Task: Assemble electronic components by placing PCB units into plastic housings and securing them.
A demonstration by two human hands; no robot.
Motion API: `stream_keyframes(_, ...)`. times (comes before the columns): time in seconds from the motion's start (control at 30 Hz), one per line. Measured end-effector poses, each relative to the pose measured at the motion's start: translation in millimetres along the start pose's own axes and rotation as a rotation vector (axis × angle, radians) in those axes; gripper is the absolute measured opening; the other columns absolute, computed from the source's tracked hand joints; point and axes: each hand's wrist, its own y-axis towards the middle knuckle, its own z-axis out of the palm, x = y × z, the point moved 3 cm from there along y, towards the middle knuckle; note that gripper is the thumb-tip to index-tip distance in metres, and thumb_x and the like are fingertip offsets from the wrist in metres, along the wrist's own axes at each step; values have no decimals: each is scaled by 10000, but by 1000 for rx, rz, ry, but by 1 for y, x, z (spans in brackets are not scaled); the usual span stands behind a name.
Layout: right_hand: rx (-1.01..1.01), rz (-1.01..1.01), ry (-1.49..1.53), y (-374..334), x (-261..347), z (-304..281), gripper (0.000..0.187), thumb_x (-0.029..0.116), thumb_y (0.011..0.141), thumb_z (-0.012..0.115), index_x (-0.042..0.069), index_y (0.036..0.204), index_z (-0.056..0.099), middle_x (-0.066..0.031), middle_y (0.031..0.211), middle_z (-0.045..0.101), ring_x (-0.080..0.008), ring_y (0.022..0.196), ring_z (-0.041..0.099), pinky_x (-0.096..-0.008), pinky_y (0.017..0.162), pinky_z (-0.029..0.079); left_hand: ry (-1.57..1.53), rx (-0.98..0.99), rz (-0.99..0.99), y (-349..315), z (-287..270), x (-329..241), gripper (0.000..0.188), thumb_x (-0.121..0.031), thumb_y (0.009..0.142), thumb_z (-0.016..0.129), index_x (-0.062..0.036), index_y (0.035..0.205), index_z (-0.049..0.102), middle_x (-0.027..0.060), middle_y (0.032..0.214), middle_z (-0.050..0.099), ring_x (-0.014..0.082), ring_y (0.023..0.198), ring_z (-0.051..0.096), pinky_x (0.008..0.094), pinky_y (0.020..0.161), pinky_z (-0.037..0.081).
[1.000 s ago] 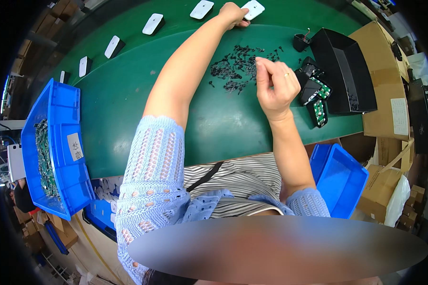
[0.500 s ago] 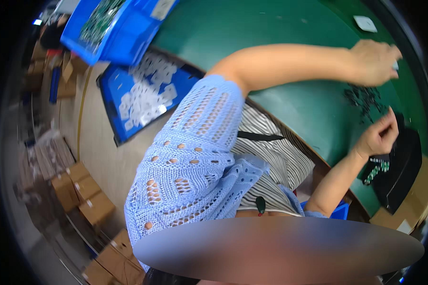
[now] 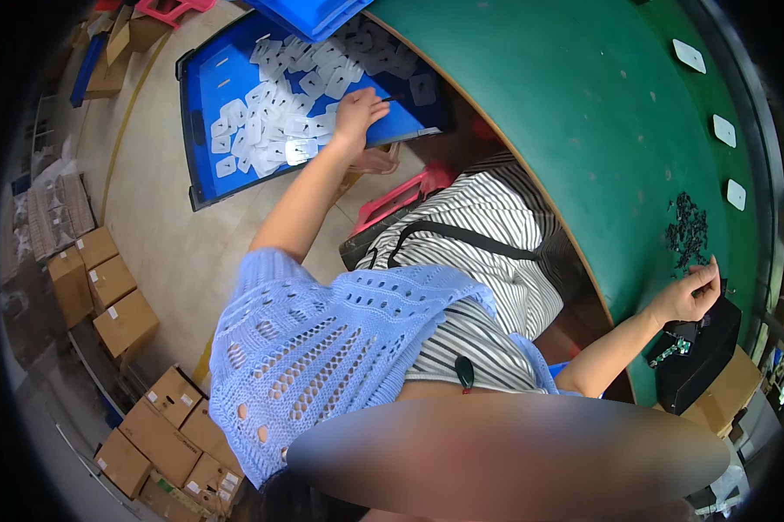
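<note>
My left hand [image 3: 357,117] is over the blue tray [image 3: 199,170] at the left, its fingers stretched out beside a pile of white square plates [image 3: 266,126]. Many of these plates carry a small dark mark or part in the middle. At the right of the green table [image 3: 531,96], my right hand [image 3: 690,294] is closed with thumb and fingers together; what it holds, if anything, is too small to make out. Just beyond it lies a heap of small black parts [image 3: 688,228]. Three white plates, a far one [image 3: 689,56], a middle one [image 3: 724,130] and a near one [image 3: 736,195], lie along the table's right side.
A black box [image 3: 701,357] with small green circuit boards [image 3: 670,350] beside it stands near my right wrist. A blue bin [image 3: 309,13] overhangs the tray. Pink stool parts [image 3: 401,200] are below the table edge; cardboard boxes [image 3: 161,426] stack at lower left.
My left hand has swung from the table's far right across to the blue tray, and the view has shifted with it. White plates now lie uncovered where that hand was. My right hand stays by the black parts.
</note>
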Motion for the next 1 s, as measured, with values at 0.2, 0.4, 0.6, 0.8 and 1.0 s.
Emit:
stream_keyframes(0.2,168,140,-14,-11,-10,6,186,152,950,566,-7,994,652,-10,668,550,-65,574,451,-205,505,361,-60,-379,-236,113,-2,39,432,-233,906,588,61,1206,487,198,1025,597,321,946,608,396,798,518)
stream_keyframes(0.4,328,195,73,-15,-27,3,188,136,964,539,4,1046,646,12,654,516,-50,571,411,-198,498,312,765,-626,-18,142,35,57,442,-372,909,479,26,1052,608,157,1110,571,325,1058,557,422,864,498)
stream_keyframes(0.6,391,244,46,-17,-28,1,201,155,966,536,8,1048,645,18,649,513,-45,566,397,-193,502,312,503,-847,-220,81,99,12,487,-447,865,555,-4,1062,607,137,1083,546,341,1076,512,431,864,495)
stream_keyframes(0.8,437,242,109,-19,-21,11,195,143,963,537,3,1041,649,22,653,517,-34,564,390,-180,505,299,747,-732,-46,98,102,22,480,-437,865,557,-11,1082,599,137,1090,557,331,1067,529,424,858,499)
stream_keyframes(1.0,469,232,119,-18,-19,16,194,147,964,537,8,1032,654,23,659,528,-27,572,414,-178,504,306,987,-561,144,114,106,45,474,-426,864,558,-17,1101,590,136,1097,568,320,1058,545,416,853,503)
